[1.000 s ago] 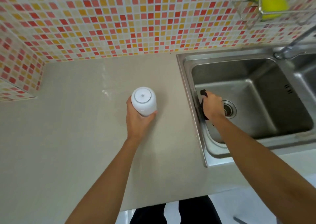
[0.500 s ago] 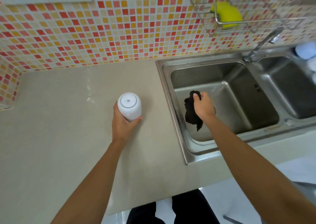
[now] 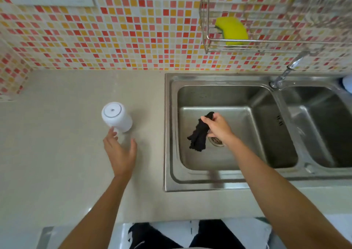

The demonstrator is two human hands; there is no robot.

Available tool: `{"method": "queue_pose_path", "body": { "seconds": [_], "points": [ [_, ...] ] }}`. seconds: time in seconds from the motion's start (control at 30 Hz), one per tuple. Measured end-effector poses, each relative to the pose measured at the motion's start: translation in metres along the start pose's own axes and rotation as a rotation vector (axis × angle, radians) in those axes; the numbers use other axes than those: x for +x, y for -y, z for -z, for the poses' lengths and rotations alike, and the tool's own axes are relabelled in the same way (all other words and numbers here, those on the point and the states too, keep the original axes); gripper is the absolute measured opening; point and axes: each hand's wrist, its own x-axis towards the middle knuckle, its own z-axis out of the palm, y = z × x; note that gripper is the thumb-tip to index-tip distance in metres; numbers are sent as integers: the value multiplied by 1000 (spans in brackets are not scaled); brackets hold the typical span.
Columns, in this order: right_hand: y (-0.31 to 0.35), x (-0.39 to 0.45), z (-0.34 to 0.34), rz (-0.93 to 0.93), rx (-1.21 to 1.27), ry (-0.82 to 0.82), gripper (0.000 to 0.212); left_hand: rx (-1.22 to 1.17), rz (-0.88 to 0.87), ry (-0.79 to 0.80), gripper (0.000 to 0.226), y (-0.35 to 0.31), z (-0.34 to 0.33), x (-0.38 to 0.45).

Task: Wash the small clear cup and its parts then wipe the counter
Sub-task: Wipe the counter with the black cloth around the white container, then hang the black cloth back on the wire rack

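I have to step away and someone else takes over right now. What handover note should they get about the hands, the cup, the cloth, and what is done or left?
Left hand: open, just off the white cup, which stands on the counter.
Right hand: grips the black cloth, lifted over the left sink basin.
Done: cup set down on the counter; whether it is washed cannot be told.
Left: wipe the counter with the cloth.

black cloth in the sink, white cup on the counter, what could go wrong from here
1. The black cloth hangs from the right hand over the sink; if wet, it may drip across the counter when carried over.
2. The white cup stands free on the counter, with the open left hand just short of it. A wiping sweep could knock it over.
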Motion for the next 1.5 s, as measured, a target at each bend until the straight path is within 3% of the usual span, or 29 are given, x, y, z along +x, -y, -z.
{"method": "queue_pose_path", "body": {
  "seconds": [0.2, 0.3, 0.43, 0.57, 0.77, 0.83, 0.93, 1.03, 1.1, 1.17, 1.23, 1.37, 1.43, 1.5],
  "points": [
    [0, 6, 77, 85, -17, 205, 28, -2, -122, 18, 44, -87, -68, -38],
    [3, 2, 107, 149, -80, 240, 34, -21, -241, 235, 42, -137, -103, -51],
    [15, -5, 148, 229, -59, 262, 35, -132, -341, 580, 71, -215, -135, -67],
    [38, -14, 192, 313, 29, 278, 39, -87, -424, 722, 70, -280, -148, -66],
    [70, -25, 245, 321, 374, 284, 19, -40, -582, 683, 12, -336, -148, -42],
    [80, -26, 257, 378, 351, 242, 20, -93, -583, 684, 11, -349, -147, -41],
    [98, -29, 280, 438, 271, 220, 49, -134, -582, 649, 9, -372, -142, -35],
    [122, -37, 305, 554, 0, 124, 25, -153, -628, 556, 2, -397, -133, -23],
    [140, -45, 317, 678, -171, 27, 9, -189, -658, 501, 10, -415, -128, -21],
    [158, -49, 322, 783, -295, -98, 11, -217, -658, 484, 16, -432, -127, -19],
    [173, -47, 325, 780, -248, -130, 15, -225, -645, 480, 15, -447, -128, -13],
    [194, -34, 333, 678, 75, -10, 9, -254, -589, 531, 42, -464, -125, 13],
    [202, -29, 341, 661, 234, 74, 13, -278, -569, 537, 37, -469, -124, 27],
    [210, -24, 347, 671, 242, 77, 14, -276, -572, 522, 21, -475, -123, 40]
  ]
}}
